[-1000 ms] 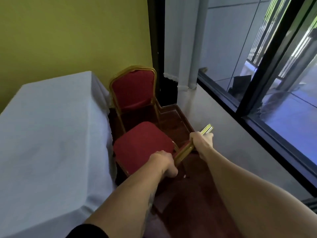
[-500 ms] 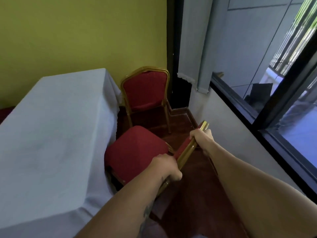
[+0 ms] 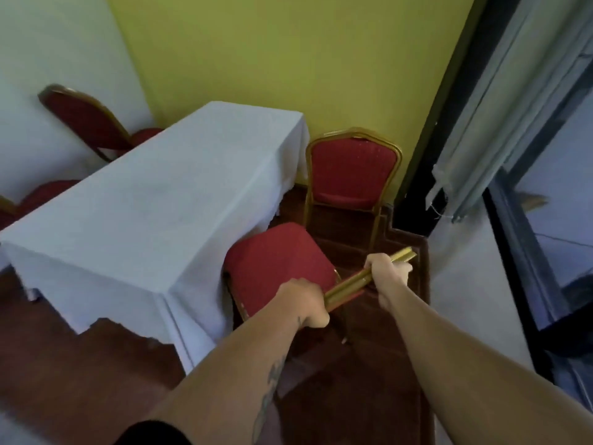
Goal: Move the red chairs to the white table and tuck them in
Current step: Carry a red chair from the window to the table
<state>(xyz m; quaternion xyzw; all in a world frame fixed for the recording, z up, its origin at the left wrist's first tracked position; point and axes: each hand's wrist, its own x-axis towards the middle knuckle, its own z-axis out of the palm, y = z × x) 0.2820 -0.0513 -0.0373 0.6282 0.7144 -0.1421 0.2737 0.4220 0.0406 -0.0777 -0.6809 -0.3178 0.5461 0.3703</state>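
Both hands are wrapped tight on the gold top rail point(image 3: 369, 276) of the red chair point(image 3: 279, 268): left hand point(image 3: 305, 305) on the near end, right hand point(image 3: 390, 273) on the far end. Ahead of my grip, its seat touches the white table point(image 3: 154, 213) cloth. Past my right hand, a second red chair point(image 3: 353, 173) stands by the yellow wall point(image 3: 272, 59). Two more chairs point(image 3: 86, 123) beyond the table.

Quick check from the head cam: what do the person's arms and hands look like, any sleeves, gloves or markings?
Both forearms are bare, and the left hand and right hand wear no gloves, rings or watch that I can see. The left forearm carries a dark tattoo running along it. A black sleeve edge shows near the left elbow. No sleeve is visible on the right arm.
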